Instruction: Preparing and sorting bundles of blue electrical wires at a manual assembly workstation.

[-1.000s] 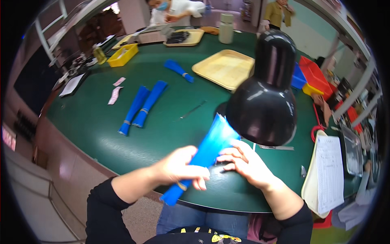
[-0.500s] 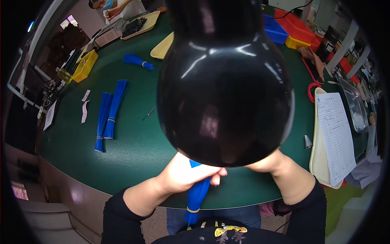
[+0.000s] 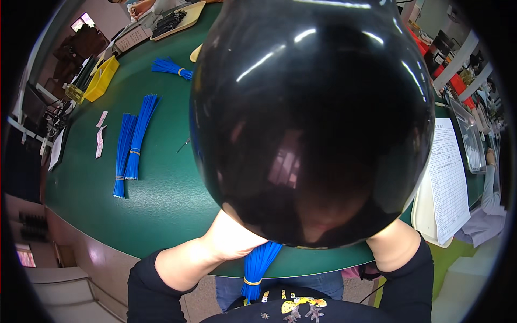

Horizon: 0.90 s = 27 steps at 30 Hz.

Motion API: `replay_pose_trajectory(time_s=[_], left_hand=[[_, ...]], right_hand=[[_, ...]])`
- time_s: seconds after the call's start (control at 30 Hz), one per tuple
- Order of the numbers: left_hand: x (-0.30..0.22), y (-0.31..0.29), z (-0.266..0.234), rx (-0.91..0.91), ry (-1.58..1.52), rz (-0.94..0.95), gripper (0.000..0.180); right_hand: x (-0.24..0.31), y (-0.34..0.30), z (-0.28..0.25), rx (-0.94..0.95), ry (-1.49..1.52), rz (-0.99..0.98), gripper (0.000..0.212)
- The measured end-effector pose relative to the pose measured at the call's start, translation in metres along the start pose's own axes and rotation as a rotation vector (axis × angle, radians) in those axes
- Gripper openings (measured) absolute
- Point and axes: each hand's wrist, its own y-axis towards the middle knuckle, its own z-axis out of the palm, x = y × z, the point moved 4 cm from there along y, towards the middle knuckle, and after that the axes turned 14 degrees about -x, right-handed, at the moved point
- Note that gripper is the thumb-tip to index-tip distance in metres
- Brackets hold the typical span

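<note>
A bundle of blue wires (image 3: 260, 264), tied with a tan band near its lower end, hangs over the table's front edge towards my lap. My left hand (image 3: 236, 237) is at its upper part, with the bundle coming out beneath the palm; the fingers are covered by a large glossy black lamp shade (image 3: 312, 124). Only the wrist side of my right hand (image 3: 389, 237) shows at the shade's lower right, so its fingers and anything in them are hidden. Two more banded blue wire bundles (image 3: 135, 142) lie side by side on the green table (image 3: 161, 220), to the left.
Farther back lie another blue bundle (image 3: 171, 68) and a yellow bin (image 3: 102, 79). A thin pointed tool (image 3: 184, 145) and pink paper strips (image 3: 100, 141) rest on the table. At right, a printed sheet (image 3: 449, 180) covers a cream tray (image 3: 425, 215). Other people sit at the far left and right.
The view has moved closer to the black shade, which now looms larger and covers my left fingers and more of my right hand. The held bundle stays at nearly the same place.
</note>
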Motion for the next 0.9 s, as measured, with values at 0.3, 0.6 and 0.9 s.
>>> replay_pose_trajectory(time_s=[0.3,0.6,0.9], left_hand=[[0.007,0.0,-0.008,0.09,0.048,-0.013,0.055],[0.021,-0.002,-0.011,0.161,-0.374,-0.041,0.062],[0.006,-0.004,-0.002,0.072,-0.129,-0.019,0.048]], right_hand=[[0.003,-0.011,-0.012,-0.404,-0.593,-0.452,0.035],[0.003,-0.01,-0.009,-0.347,-0.685,-0.501,0.03],[0.009,-0.007,0.002,-0.22,-0.877,-0.61,0.024]])
